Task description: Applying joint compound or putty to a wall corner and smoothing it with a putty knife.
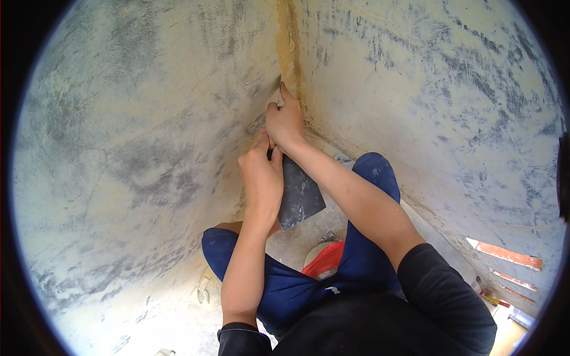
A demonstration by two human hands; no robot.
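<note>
My right hand (286,123) is up in the corner where two plastered walls meet, its fingers closed and the index finger stretched along a thin blade (279,89). The blade looks like a putty knife; its tip touches the wall by the yellowish corner strip (289,44), and its handle is hidden in the hand. Just below, my left hand (261,172) is closed at the upper end of a dark grey flat sheet (300,193) with white specks. That sheet hangs down between my knees. The fingers of both hands nearly meet.
Patchy grey and cream walls rise at the left (136,136) and right (415,101). My knees in blue trousers (377,175) are close to the corner. Something red (323,261) lies between my legs. Low on the right wall, slots show orange brick (507,254).
</note>
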